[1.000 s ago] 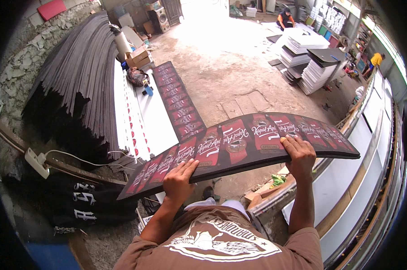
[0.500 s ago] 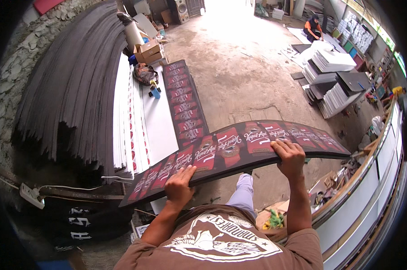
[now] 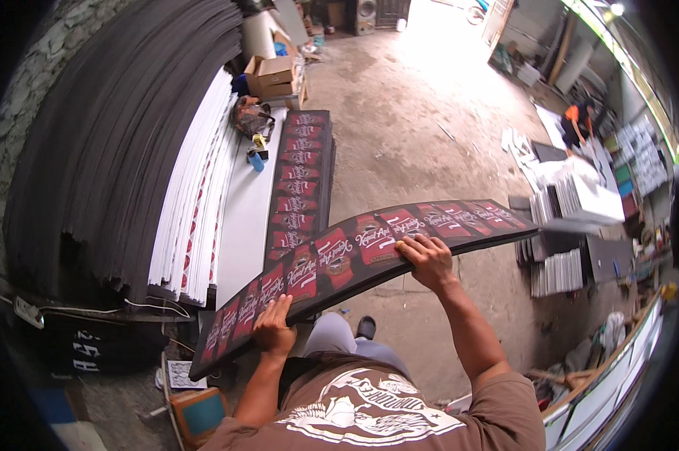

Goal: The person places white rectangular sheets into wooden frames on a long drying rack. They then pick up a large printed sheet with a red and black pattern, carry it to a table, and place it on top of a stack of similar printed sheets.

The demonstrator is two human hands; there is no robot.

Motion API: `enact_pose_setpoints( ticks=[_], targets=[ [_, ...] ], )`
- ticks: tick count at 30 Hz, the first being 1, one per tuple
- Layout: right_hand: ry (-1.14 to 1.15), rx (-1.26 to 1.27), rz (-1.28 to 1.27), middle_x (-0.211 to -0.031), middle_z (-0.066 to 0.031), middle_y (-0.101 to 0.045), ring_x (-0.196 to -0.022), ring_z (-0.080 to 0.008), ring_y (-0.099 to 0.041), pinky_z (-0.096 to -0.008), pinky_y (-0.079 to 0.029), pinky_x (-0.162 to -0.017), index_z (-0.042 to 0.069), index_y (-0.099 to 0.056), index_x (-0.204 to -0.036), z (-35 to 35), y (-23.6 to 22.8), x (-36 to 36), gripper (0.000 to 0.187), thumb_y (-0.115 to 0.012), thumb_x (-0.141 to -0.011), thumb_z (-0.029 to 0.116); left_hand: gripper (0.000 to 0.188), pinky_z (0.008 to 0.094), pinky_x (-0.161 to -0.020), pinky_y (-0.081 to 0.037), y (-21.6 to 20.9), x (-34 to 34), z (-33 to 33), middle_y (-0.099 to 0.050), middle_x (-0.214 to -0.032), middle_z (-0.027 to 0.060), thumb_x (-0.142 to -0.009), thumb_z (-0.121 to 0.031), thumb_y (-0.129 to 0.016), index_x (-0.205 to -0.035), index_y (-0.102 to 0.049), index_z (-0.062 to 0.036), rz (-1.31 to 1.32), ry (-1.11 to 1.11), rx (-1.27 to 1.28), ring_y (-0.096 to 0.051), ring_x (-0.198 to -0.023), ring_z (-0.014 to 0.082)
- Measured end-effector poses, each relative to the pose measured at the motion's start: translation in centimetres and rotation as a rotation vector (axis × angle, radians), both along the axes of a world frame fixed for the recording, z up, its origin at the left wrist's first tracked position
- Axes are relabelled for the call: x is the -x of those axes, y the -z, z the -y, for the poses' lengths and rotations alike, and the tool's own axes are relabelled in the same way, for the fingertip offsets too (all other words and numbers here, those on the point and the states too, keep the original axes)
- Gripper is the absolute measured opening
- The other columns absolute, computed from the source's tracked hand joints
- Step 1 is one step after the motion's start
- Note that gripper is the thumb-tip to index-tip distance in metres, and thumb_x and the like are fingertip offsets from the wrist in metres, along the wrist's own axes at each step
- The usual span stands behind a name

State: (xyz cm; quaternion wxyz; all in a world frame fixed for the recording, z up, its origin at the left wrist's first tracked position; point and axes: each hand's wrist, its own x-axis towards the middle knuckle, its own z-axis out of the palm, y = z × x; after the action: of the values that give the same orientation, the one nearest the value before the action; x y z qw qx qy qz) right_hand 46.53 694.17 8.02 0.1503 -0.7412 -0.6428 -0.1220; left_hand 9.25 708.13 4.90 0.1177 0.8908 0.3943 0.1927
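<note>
A long dark printed board (image 3: 333,269) with repeated red panels and white lettering spans the space in front of me. It looks bowed, and its left end sits lower and closer than its right end. My left hand (image 3: 275,331) grips the near edge toward the left end, fingers over the printed face. Further right, my right hand (image 3: 428,259) is closed over the same edge, a ring on one finger. Both thumbs are hidden beneath. The edge is thick; I cannot tell whether it is one board or several. Beyond it lies a stack of matching printed boards (image 3: 297,174).
White sheets (image 3: 245,218) and tall dark sheets (image 3: 106,128) stand on the left. A blue bottle (image 3: 257,161), a bag (image 3: 252,118) and cardboard boxes (image 3: 273,73) sit behind. Stacked white panels (image 3: 572,201) are at right, near a person in orange (image 3: 577,120).
The view has swung to the right. My hands and the board have shifted left in the picture, closer to the stack of printed boards. Both hands keep their grip.
</note>
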Motion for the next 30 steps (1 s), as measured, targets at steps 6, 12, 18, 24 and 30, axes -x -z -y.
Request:
enact_pose_setpoints(
  ticks=[6, 12, 18, 24, 30],
  targets=[
    [-0.315, 0.004, 0.013, -0.115, 0.0036, -0.07, -0.107, -0.0196, -0.066, -0.037, -0.052, -0.087, 0.019, -0.068, -0.111, -13.6, 3.9, -6.6, 0.028, -0.064, -0.083, 0.015, 0.053, 0.043, -0.095, -0.054, 4.8, -3.7, -1.4, -0.071, -0.124, 0.0118, -0.072, -0.003, -0.068, -0.124, -0.07, -0.0121, 0.034, -0.304, 0.05, -0.067, -0.115, 0.0347],
    [-0.558, 0.021, 0.076, -0.121, 0.003, -0.068, -0.114, -0.0208, -0.064, -0.0385, -0.052, -0.093, 0.02, -0.067, -0.118, -26.7, 9.6, -11.4, 0.038, -0.064, -0.08, 0.016, 0.064, 0.0446, -0.099, -0.051, 11.4, -9.3, -3.2, -0.068, -0.13, 0.0099, -0.067, 0.001, -0.074, -0.128, -0.068, -0.0136, 0.029, -0.566, 0.123, -0.064, -0.12, 0.0352],
    [-0.776, 0.067, 0.057, -0.129, 0.0019, -0.065, -0.124, -0.0211, -0.059, -0.0395, -0.049, -0.1, 0.021, -0.065, -0.127, -37.6, 16.7, -14.9, 0.047, -0.066, -0.081, 0.019, 0.076, 0.0467, -0.102, -0.047, 16.7, -14.8, -6.9, -0.063, -0.138, 0.0068, -0.063, -0.002, -0.079, -0.136, -0.062, -0.0162, -0.036, -0.758, 0.129, -0.059, -0.127, 0.0335],
    [-1.007, 0.058, 0.006, -0.135, -0.0018, -0.062, -0.131, -0.026, -0.054, -0.0441, -0.046, -0.106, 0.02, -0.061, -0.134, -49.3, 26.5, -16.2, 0.052, -0.063, -0.082, 0.019, 0.079, 0.0496, -0.102, -0.046, 27.0, -19.4, -10.7, -0.061, -0.141, 0.0078, -0.061, -0.003, -0.08, -0.137, -0.061, -0.0161, -0.088, -0.976, 0.07, -0.056, -0.13, 0.0358],
    [-1.154, -0.035, -0.008, -0.136, -0.0045, -0.061, -0.13, -0.0326, -0.055, -0.0474, -0.048, -0.104, 0.016, -0.06, -0.134, -60.3, 36.5, -19.1, 0.05, -0.06, -0.084, 0.017, 0.079, 0.0512, -0.104, -0.045, 33.8, -26.3, -17.6, -0.06, -0.142, 0.008, -0.062, -0.001, -0.079, -0.137, -0.061, -0.0161, -0.168, -1.115, 0.107, -0.056, -0.13, 0.0365]
  ],
)
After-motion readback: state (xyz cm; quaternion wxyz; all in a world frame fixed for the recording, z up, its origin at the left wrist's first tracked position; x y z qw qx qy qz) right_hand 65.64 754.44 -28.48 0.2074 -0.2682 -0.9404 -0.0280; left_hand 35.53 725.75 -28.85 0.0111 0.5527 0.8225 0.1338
